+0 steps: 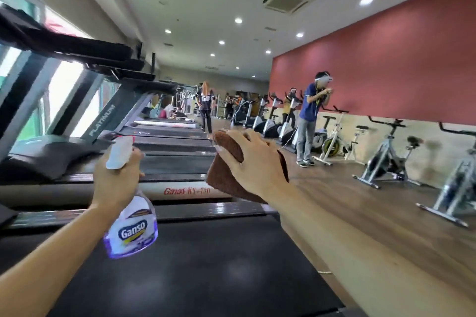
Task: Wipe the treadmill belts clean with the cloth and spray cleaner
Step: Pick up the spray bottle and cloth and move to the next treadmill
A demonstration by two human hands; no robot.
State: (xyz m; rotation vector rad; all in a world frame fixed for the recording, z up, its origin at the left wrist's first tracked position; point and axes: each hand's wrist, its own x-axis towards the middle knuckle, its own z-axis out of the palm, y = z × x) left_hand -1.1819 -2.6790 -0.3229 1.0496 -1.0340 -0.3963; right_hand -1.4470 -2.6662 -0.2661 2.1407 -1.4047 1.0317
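The left hand [116, 177] grips the spray bottle [130, 224] and the right hand [253, 162] clutches the brown cloth [226, 177], both held in the air above the near treadmill belt [206, 265]. Sprayed from up here, mist could drift onto the wooden floor [360, 213] to the right (a slip risk), missing the belt.

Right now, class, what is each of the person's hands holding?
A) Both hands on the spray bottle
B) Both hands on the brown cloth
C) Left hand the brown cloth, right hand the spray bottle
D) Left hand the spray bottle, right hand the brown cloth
D: the left hand grips the spray bottle by its neck, while the right hand holds the folded brown cloth above the treadmill belt.
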